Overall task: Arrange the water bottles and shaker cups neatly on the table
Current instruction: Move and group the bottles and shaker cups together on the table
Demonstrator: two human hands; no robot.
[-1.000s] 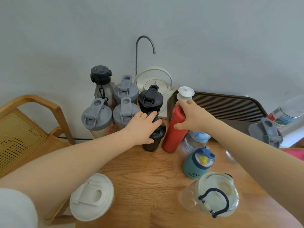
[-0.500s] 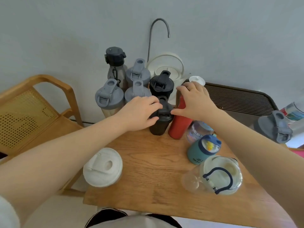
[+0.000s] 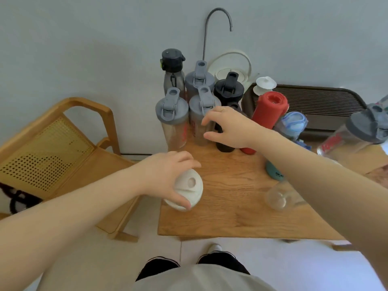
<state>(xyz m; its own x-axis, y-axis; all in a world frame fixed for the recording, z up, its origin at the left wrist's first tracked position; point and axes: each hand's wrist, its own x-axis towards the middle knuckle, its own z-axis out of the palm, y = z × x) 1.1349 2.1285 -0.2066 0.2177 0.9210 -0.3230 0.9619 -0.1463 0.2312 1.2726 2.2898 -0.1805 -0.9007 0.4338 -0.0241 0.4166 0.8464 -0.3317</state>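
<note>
My left hand [image 3: 168, 175] grips the white-lidded shaker cup [image 3: 189, 191] from above at the table's front left corner. My right hand [image 3: 228, 127] hovers with spread fingers over the small black bottle [image 3: 224, 147], holding nothing. Behind stand two grey-lidded shakers [image 3: 172, 118], [image 3: 202, 106], a third grey-lidded one [image 3: 199, 77], a black-lidded shaker [image 3: 228, 87] and a dark-capped clear bottle [image 3: 172, 68]. A red bottle [image 3: 269, 111] stands beside the black one, a blue-capped bottle [image 3: 290, 124] to its right.
A wooden table [image 3: 231, 217] holds a teal cup [image 3: 274, 172] and a clear jug [image 3: 280, 199], both partly hidden by my right arm. A grey-lidded shaker [image 3: 354, 135] leans at right. White kettle [image 3: 231, 66], dark tray [image 3: 315, 101], wooden chair [image 3: 52, 148] at left.
My left hand left the small black bottle and came back to grip the white-lidded shaker. My right hand let go of the red bottle and moved left over the black bottle.
</note>
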